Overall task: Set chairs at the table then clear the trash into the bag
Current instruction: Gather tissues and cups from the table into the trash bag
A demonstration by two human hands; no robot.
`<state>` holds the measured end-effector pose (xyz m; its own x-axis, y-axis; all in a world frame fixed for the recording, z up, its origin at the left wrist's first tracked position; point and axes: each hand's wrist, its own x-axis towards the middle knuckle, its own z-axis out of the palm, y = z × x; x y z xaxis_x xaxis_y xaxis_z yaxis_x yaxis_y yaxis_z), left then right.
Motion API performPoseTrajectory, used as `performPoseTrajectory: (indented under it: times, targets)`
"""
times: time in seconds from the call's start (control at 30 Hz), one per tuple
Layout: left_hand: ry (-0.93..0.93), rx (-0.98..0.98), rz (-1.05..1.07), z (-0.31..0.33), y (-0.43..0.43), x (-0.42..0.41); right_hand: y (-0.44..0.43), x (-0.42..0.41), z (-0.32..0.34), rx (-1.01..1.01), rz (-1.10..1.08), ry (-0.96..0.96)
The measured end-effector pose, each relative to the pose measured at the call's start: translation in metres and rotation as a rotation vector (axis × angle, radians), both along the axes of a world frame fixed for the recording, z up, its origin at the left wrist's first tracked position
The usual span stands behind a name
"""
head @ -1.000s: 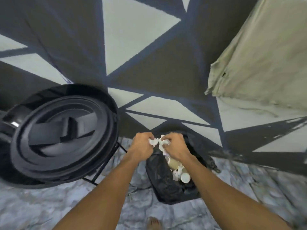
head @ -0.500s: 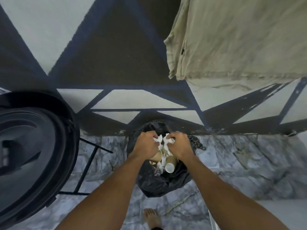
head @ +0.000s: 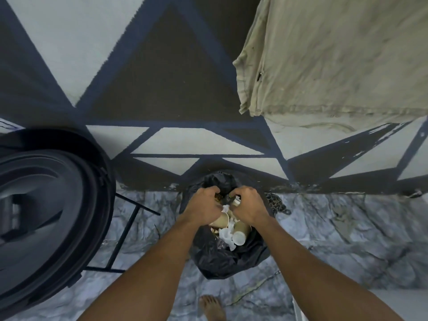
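Low in the centre of the frame, the black trash bag is being worked on the marble floor, paper cups and tissue showing inside. Its rim should be gathered evenly. Left hand and right hand are curled, knuckles up, pinching plastic.

Your bag sits on the floor against the wall; cups lie inside, bin left.
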<state>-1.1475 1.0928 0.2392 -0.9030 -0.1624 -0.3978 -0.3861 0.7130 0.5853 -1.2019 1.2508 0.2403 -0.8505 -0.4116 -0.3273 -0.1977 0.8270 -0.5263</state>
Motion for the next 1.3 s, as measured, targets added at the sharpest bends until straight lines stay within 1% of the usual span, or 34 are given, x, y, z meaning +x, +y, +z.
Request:
performPoseTrajectory:
  times: [0.13, 0.27, 0.37, 0.47, 0.73, 0.87, 0.97, 1.1, 1.3]
  targets:
    - [0.087, -0.008, 0.09, 0.022, -0.028, 0.026, -0.034, 0.013, 0.016, -0.024, 0.072, 0.008]
    - [0.182, -0.068, 0.172, 0.053, -0.066, 0.075, -0.081, 0.044, 0.046, -0.081, 0.196, 0.008]
    - [0.248, -0.112, 0.268, 0.079, -0.103, 0.125, -0.127, 0.08, 0.07, -0.125, 0.301, 0.025]
    - [0.297, -0.15, 0.382, 0.1, -0.144, 0.192, -0.18, 0.132, 0.091, -0.172, 0.429, 0.06]
    - [0.293, -0.21, 0.735, 0.144, -0.212, 0.428, -0.302, 0.329, 0.126, -0.261, 0.824, 0.105]
    - [0.249, -0.283, 1.012, 0.157, -0.227, 0.57, -0.356, 0.456, 0.138, -0.314, 1.049, 0.08]
    - [0.18, -0.337, 1.196, 0.16, -0.226, 0.673, -0.385, 0.554, 0.142, -0.314, 1.205, 0.013]
    - [0.149, -0.371, 1.419, 0.159, -0.208, 0.788, -0.409, 0.675, 0.148, -0.33, 1.44, -0.026]
    - [0.08, -0.417, 1.699, 0.152, -0.184, 0.909, -0.428, 0.822, 0.149, -0.376, 1.749, -0.136]
